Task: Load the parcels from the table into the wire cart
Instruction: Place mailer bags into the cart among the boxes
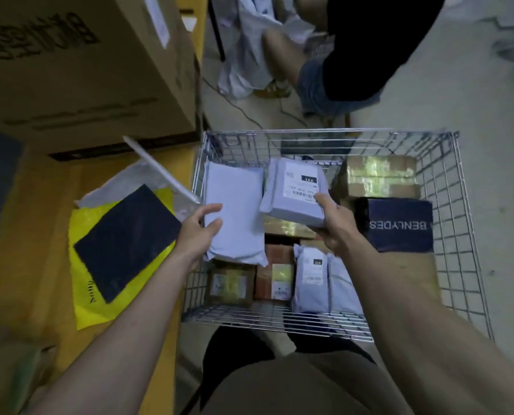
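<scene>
A: Both hands over the wire cart (447, 211); left hand (197, 232) curled round the near-left edge of a plain grey mailer (234, 211), thumb on top, fingers under; mailer held flat above the cart's left side.

B: And the right?

A: Right hand (333, 226) grips a labelled grey parcel (294, 193) by its near-right corner, thumb pressed on the label's edge, fingers wrapped beneath; parcel tilted, just beside the plain mailer, edges close; cannot tell if they touch.

B: Cart contents?

A: Dark blue box (399, 224) printed BENLYDES against the right wall; taped brown carton (381, 176) behind it at the far right; two grey bags (311, 277) standing near the front; a reddish-brown box (275, 277) with a white label beside them; a small brown box (230, 284) at the front left corner; more brown packages underneath, partly hidden.

B: Table side?

A: Yellow table (34, 235) to the left of the cart; yellow mailer (88, 265) lying on it, a black flat parcel (127, 244) on top; a white bag (124, 181) behind those; a flat white envelope (163, 172) tilted up near the cart's edge; large cardboard box (85, 64) at the far end; print blurred.

B: Anyone else?

A: A second person (354, 55) beyond the cart, dark top, denim shorts; pale bags on the floor beside them.
</scene>
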